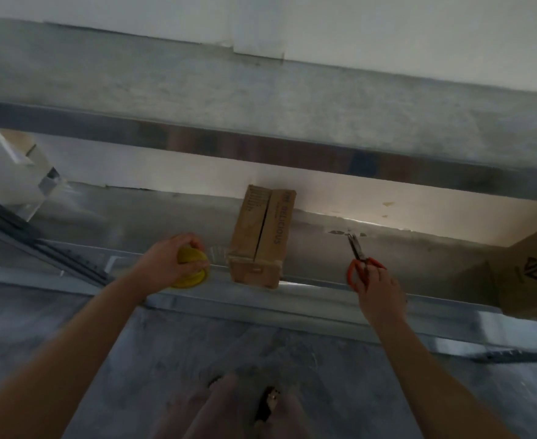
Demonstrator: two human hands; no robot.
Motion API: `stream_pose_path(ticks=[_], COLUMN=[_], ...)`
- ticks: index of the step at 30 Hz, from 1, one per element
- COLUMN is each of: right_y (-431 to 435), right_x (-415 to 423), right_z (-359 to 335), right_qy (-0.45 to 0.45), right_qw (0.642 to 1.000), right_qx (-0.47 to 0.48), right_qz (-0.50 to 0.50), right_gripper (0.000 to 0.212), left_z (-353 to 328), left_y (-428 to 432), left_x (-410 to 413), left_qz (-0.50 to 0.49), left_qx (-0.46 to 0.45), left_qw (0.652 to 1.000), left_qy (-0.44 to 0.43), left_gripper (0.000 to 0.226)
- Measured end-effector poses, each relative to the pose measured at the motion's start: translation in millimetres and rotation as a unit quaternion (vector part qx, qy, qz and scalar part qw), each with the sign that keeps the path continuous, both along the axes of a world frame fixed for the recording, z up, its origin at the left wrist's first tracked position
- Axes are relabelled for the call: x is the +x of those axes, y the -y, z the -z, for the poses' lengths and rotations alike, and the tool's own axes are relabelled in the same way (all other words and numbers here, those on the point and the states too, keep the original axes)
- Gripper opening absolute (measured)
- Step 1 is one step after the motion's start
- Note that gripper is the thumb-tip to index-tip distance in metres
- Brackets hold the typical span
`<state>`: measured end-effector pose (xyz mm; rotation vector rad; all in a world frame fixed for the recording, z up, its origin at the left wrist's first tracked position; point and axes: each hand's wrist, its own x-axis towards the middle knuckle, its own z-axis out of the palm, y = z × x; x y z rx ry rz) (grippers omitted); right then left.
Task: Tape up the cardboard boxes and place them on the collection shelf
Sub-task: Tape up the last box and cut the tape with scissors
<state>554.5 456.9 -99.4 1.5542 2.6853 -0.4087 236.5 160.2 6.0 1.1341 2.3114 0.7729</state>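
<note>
Two bare hands reach forward, one on each side of a carton. The left hand (165,261) is curled over a yellow tape roll (194,277), its fingers wrapped round the top while the roll sits at the front lip of the shelf. A faint glossy strip, seemingly clear tape, runs from the roll towards the carton, though blur makes this uncertain. The right hand (378,289) grips the red handles of a pair of scissors (360,258). The dark blades lie close together and point up and away from the person, over the shelf surface.

Between the hands, nearer the left one, a small cardboard box (261,236) lies on the lower shelf (165,217) of a grey metal rack. Its near end reaches the shelf's front edge and its far end is close to the back. A dark seam runs lengthwise between its two top flaps, and the right flap carries the printed word "DELICIOUS". The scissors are well apart from it on the right.

A larger cardboard box (533,274) with a dark logo stands at the far right of the same shelf. The upper shelf (261,90) spans the view above, against a pale wall (387,26). Below the rack is a grey floor (197,359), where the person's feet (229,413) show only as a blur.
</note>
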Motion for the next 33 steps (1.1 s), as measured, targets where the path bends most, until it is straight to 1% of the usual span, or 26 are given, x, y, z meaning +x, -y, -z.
stream_pose_path(ticks=[2,5,7,10,13,14,16,18,22,25,27,29,31,33], right_y=[-3.5,-6.3,-7.6,-8.1,5.7,17.5,49.3,92.3,184.6,237.0,264.6,286.7,303.8,316.4], right_x=[-9.3,-19.4,-22.7,-22.0,-14.0,-10.2,-0.1,6.3,-1.1,-17.8,-32.7,-50.3,-68.7,-88.7], right_z=[-2.0,0.2,0.1,-4.0,-14.9,-23.5,-42.1,-63.3,-93.3,-110.5,-113.5,-105.9,-98.0,-85.3], right_qy=[0.035,0.013,0.038,0.072,0.033,0.016,0.011,-0.02,-0.081,-0.109,-0.12,-0.137,-0.195,-0.255], right_qw=[0.999,0.993,0.991,0.988,0.985,0.986,0.992,0.994,0.991,0.989,0.987,0.979,0.955,0.916], right_qx=[0.003,-0.006,-0.01,-0.031,-0.058,-0.055,-0.023,-0.005,-0.002,0.026,-0.035,-0.091,-0.17,-0.267], right_qz=[0.038,0.118,0.127,0.133,0.158,0.158,0.126,0.106,0.103,0.091,0.1,0.118,0.143,0.158], right_gripper=[0.043,0.045,0.048,0.038,0.034,0.033,0.032,0.037,0.044,0.047,0.046,0.045,0.047,0.043], left_z=[-1.3,-5.9,-10.3,-17.6,-20.9,-22.3,-23.6,-25.7,-21.3,-15.4,-11.3,-9.0,-6.6,-6.1], left_y=[1.1,2.7,1.8,-1.8,-3.4,-3.2,-3.2,-3.7,-3.5,-0.6,0.6,1.6,2.8,3.0], left_x=[-0.4,-2.5,-4.5,-7.9,-18.1,-21.8,-29.2,-35.9,-49.2,-58.2,-63.0,-63.8,-61.3,-58.8], left_qz=[-0.009,-0.012,-0.017,-0.002,0.031,0.047,0.084,0.111,0.143,0.152,0.158,0.168,0.174,0.179], left_qx=[-0.002,-0.016,-0.027,-0.051,-0.065,-0.074,-0.087,-0.09,-0.077,-0.094,-0.102,-0.086,-0.062,-0.052], left_qw=[1.0,1.0,0.999,0.999,0.997,0.996,0.993,0.99,0.987,0.983,0.981,0.981,0.981,0.981], left_qy=[-0.01,-0.015,-0.012,-0.009,-0.007,-0.001,0.008,0.016,0.015,0.03,0.043,0.048,0.055,0.057], left_gripper=[0.024,0.026,0.026,0.025,0.024,0.024,0.028,0.028,0.017,0.019,0.023,0.024,0.023,0.025])
